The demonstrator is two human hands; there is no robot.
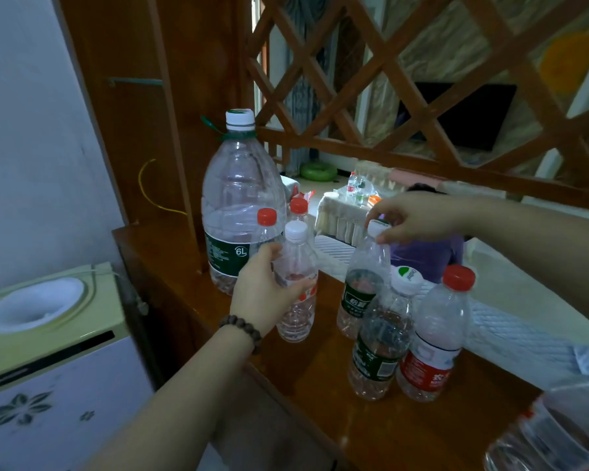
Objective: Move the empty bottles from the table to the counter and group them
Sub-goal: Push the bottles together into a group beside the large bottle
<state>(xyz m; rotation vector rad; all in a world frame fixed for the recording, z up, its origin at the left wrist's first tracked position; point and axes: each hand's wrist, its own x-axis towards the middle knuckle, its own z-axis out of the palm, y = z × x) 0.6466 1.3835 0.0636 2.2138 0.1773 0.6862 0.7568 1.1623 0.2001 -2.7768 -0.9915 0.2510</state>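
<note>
Several empty clear bottles stand on the wooden counter point(323, 379). My left hand point(262, 290) grips a small white-capped bottle point(296, 287) round its middle. My right hand point(412, 217) pinches the white cap of a green-labelled bottle point(363, 287). A big 6L bottle point(240, 205) stands at the back left, with two red-capped bottles point(266, 222) close beside it. Nearer me stand another green-labelled bottle point(381, 338) and a red-labelled, red-capped bottle point(434, 334), side by side and touching.
A wooden lattice screen point(388, 83) rises behind the counter. A water dispenser point(45, 321) stands at the left. At the bottom right corner lies part of a large clear bottle point(555, 433). Beyond the counter are a white quilted surface point(510, 321) and a table with bottles point(354, 195).
</note>
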